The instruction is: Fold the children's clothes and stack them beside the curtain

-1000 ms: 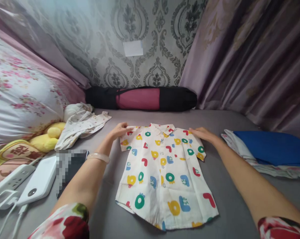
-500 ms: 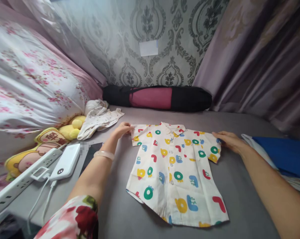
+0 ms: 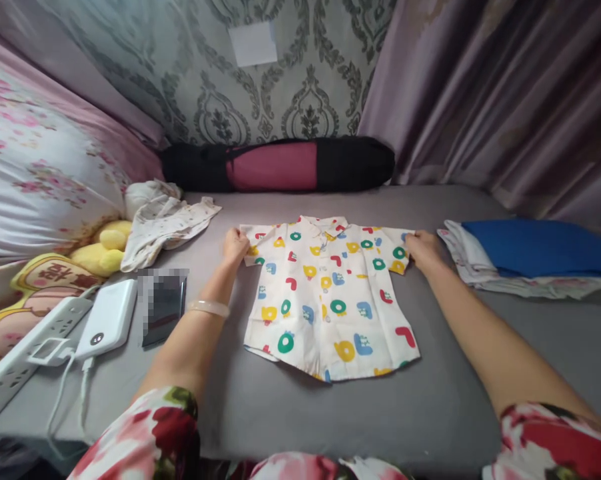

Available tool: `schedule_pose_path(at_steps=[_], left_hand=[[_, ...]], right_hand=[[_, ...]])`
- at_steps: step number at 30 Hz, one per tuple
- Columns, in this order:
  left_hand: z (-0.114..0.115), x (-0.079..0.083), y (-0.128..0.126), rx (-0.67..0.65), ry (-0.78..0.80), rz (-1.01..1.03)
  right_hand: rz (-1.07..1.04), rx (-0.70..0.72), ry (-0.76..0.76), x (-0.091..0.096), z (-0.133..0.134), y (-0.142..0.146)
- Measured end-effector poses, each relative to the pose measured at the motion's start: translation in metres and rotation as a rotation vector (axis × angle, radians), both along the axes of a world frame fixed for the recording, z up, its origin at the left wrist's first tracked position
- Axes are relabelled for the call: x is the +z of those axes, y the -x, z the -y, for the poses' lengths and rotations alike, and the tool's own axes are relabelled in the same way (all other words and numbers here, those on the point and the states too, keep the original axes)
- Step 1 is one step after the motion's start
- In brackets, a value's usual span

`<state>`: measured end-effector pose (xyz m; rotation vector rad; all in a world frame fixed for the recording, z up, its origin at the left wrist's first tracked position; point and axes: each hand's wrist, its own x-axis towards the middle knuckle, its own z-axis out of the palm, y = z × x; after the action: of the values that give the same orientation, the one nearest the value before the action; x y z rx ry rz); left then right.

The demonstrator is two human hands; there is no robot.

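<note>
White short-sleeved shirt with coloured letter print (image 3: 308, 292): centre of the frame, spread front-up on the grey sheet (image 3: 340, 423), collar uppermost.
Left hand (image 3: 236, 245): closed on the sleeve end, left of centre.
Right hand (image 3: 421, 247): grasping the opposite sleeve end, right of centre.
Folded stack of blue and white fabric (image 3: 545, 248): right side of the frame.

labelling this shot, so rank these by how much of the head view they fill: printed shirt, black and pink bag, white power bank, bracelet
By picture area, largest first:
1. printed shirt
2. black and pink bag, wider but much thinner
3. white power bank
4. bracelet
</note>
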<state>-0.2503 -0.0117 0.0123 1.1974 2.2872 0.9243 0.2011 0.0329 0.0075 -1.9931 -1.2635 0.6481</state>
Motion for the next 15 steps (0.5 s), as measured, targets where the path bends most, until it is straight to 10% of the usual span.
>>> schedule_pose_path(at_steps=[7, 15], left_hand=[[0.009, -0.013, -0.014, -0.110, 0.055, -0.451], [0.020, -0.003, -0.009, 0.001, 0.067, -0.420]], right_hand=[[0.549, 0.085, -0.001, 0.002, 0.019, 0.017], [0.467, 0.010, 0.040, 0.001, 0.014, -0.005]])
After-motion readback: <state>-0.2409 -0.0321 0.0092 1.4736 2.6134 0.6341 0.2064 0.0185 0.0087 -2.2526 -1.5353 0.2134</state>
